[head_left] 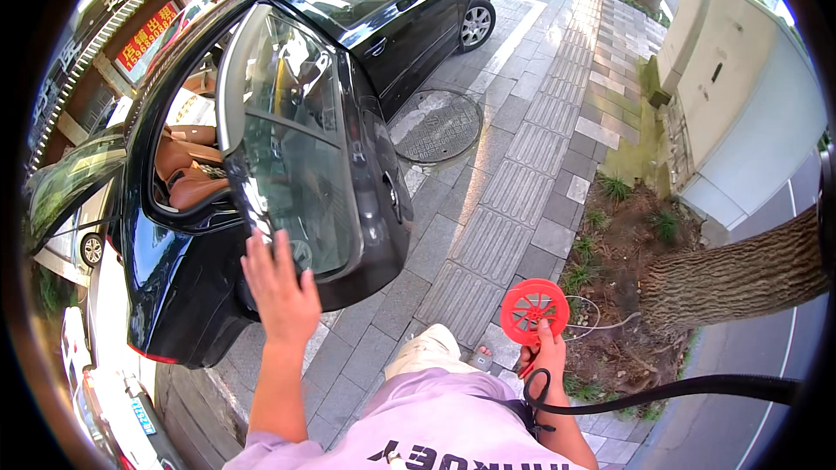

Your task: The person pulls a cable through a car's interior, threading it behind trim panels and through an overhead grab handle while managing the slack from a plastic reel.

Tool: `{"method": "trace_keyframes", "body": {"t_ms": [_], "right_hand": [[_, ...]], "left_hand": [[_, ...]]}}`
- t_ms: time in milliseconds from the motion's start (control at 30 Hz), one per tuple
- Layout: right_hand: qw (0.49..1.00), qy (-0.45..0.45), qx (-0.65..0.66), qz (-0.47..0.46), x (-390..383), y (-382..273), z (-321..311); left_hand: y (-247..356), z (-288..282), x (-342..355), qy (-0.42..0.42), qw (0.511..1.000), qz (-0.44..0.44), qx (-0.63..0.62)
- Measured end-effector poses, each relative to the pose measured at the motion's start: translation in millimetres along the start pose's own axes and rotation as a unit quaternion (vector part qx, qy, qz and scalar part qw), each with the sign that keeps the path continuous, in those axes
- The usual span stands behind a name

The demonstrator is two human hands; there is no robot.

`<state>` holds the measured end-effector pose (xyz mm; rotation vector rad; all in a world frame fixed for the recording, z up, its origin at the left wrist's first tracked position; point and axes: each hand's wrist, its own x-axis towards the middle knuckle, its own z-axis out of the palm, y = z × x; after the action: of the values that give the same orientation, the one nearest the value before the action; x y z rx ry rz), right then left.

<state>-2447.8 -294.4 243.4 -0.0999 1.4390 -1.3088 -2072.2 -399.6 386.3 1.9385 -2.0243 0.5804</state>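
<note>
My left hand (281,287) is raised with its fingers spread, at the edge of the black car's rear door (305,174). The fingertips overlap the door's edge; whether they press on it I cannot tell. The door stands swung out from the black car (178,270), and tan seats (187,176) show inside. My right hand (547,352) is closed on the handle of a red spoked reel (533,312). A thin pale line (596,324) loops from the reel toward the tree trunk. Beside my right wrist, a black cable (644,396) curves off to the right.
The tree trunk (740,278) leans in from the right above a soil bed (627,278). Behind it stand pale cabinets (727,78). Ridged paving (522,174) runs up the sidewalk, past a round manhole cover (435,126). More vehicles are parked at left.
</note>
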Motion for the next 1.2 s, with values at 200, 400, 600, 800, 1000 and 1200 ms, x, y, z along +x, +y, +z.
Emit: {"method": "trace_keyframes", "body": {"t_ms": [200,400,600,800,1000,1200], "right_hand": [[0.999,-0.045,-0.015,0.017,44.0,-8.5,51.6],[0.994,-0.080,-0.067,0.029,118.9,-33.9,121.0],[0.983,-0.120,-0.133,0.038,181.7,-75.8,228.8],[0.976,-0.181,-0.111,0.051,230.5,-104.1,312.2],[0.971,-0.200,-0.117,0.065,299.5,-142.0,367.1],[0.977,-0.193,-0.082,0.048,403.3,-206.3,401.9]], "left_hand": [[-70.2,15.6,-13.7,0.047,0.980,-0.179,-0.075],[-160.7,55.3,-7.5,0.067,0.930,-0.362,0.015],[-230.1,75.6,5.4,0.133,0.856,-0.496,0.061],[-157.7,78.1,85.8,0.247,0.892,-0.320,0.204],[-73.6,175.7,220.5,0.148,0.970,-0.178,-0.074],[-5.2,301.6,350.7,-0.022,0.928,-0.241,-0.285]]}}
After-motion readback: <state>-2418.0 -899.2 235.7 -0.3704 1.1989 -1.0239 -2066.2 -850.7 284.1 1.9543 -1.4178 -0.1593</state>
